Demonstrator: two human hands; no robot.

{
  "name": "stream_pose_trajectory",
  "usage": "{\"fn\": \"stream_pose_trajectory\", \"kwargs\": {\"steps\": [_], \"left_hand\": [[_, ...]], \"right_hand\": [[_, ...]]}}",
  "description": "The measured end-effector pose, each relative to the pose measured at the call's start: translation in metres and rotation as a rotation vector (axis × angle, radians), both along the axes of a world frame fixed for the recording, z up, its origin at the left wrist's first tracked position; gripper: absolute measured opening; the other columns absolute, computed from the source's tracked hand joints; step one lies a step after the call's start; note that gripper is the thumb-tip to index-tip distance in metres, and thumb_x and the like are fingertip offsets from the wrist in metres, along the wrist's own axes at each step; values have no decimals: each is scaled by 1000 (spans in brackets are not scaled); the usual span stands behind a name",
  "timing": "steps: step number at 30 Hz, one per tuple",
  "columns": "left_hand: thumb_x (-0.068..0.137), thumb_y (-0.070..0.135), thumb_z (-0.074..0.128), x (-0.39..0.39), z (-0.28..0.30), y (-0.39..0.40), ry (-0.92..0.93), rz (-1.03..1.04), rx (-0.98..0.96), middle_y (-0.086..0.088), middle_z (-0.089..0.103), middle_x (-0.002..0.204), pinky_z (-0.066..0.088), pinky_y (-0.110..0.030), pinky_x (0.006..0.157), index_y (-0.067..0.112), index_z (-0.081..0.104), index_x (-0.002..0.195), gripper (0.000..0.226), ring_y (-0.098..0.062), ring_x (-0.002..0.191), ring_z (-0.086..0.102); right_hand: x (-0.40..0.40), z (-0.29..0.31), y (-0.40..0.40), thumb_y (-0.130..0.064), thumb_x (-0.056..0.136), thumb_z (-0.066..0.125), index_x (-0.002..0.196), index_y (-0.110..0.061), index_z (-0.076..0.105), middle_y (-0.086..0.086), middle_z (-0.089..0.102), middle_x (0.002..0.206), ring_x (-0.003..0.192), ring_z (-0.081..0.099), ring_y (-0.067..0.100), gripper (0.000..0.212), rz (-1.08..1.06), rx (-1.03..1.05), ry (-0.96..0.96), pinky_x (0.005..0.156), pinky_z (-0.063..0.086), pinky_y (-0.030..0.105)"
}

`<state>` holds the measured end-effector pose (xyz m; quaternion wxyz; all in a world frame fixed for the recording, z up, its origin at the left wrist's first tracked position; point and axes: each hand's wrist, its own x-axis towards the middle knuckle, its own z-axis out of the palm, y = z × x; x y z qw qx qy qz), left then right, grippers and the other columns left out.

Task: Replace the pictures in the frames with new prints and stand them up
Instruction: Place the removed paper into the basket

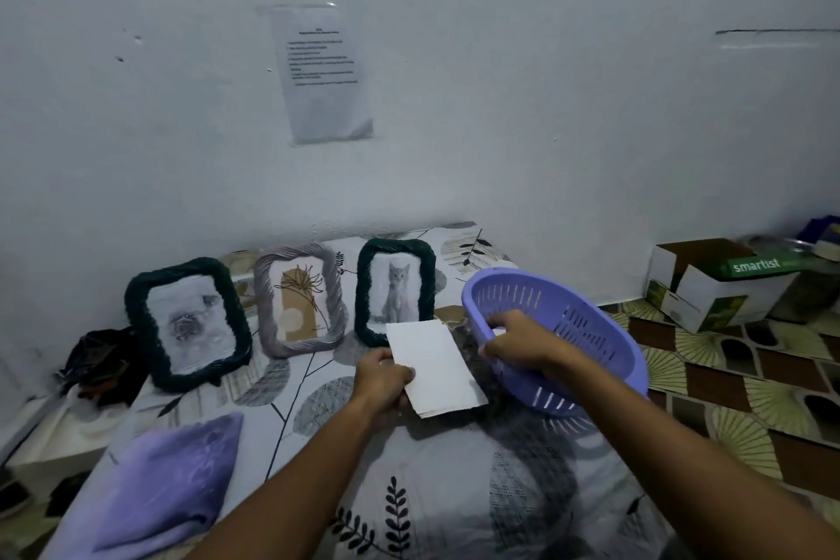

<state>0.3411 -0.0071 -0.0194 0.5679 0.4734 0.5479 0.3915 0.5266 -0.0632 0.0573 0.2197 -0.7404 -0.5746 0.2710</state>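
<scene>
Left hand (pixel 384 377) pinches the stack of white paper prints (pixel 435 367) blank side up, right hand (pixel 516 343) grips the tilted lilac slotted plastic basket's (pixel 591 332) rim, probably steadying it; three twisted-rope picture frames (pixel 297 298) stand ready behind

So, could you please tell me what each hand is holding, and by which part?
The left hand pinches the stack of white prints at its left edge. The right hand grips the purple basket by its near rim.

"smartist" on green flap of cardboard box (pixel 709 286), wall sheet (pixel 322 73) print illegible
</scene>
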Motion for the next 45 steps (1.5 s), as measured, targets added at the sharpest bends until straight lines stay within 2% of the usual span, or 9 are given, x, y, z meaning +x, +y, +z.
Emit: {"fn": "stream_pose_trajectory", "kwargs": {"steps": [7,12,16,19,25,28,36,40,45], "left_hand": [[86,-14,54,-67,16,-2,-120,81,-6,-19,65,101,49,-27,45,0,56,105,24,-32,80,63],[86,-10,58,-98,25,-6,-94,88,56,-16,68,101,52,-33,60,10,58,101,24,-31,82,66],[87,-7,58,-121,32,-15,-81,51,93,-12,69,100,52,-31,57,13,58,100,23,-28,81,66],[88,-7,56,-130,38,-21,-104,9,115,-12,68,102,52,-30,54,8,56,109,26,-26,82,66],[88,-9,55,-136,50,-32,-156,-2,164,-7,67,93,48,-23,45,13,58,100,26,-23,75,64],[87,-9,57,-138,50,-34,-176,10,164,-10,67,101,51,-27,49,13,58,100,26,-24,80,65],[83,12,71,-127,44,-33,221,205,443,-5,63,110,53,-41,88,19,58,114,35,-21,99,60],[99,31,51,-108,63,-44,7,-93,274,-9,63,115,56,-32,70,13,57,118,27,-18,100,62],[99,31,49,-99,68,-43,-153,-15,183,-9,67,97,54,-30,59,8,57,112,28,-17,81,65]], "right_hand": [[-16,-19,2,-10,87,56,120,-7,59,15,62,114,98,62,28,33,16,-49,-82,90,53,44],[-15,-23,6,-11,86,58,113,-4,62,15,66,103,91,64,27,28,6,-71,-149,80,55,39],[-32,-16,3,-20,89,58,115,-11,58,10,66,102,89,63,26,28,-87,163,-353,80,55,44],[-69,-2,1,-18,90,62,123,-11,59,9,66,112,96,63,23,34,-25,386,-164,84,55,40],[-127,8,-6,-14,91,61,123,-5,56,6,66,99,86,67,24,33,121,48,578,65,58,30],[-138,3,-6,-2,89,60,121,-3,59,9,67,108,94,66,27,32,99,60,703,69,57,33],[-149,0,-9,3,91,53,126,-2,57,15,63,118,101,61,30,35,80,173,550,69,56,34],[-157,1,-15,-2,94,51,123,-9,60,9,67,110,97,67,24,31,272,137,469,71,60,35],[-161,11,-20,-2,91,46,126,-15,59,-7,65,99,86,60,3,40,356,144,385,64,44,15]]}}
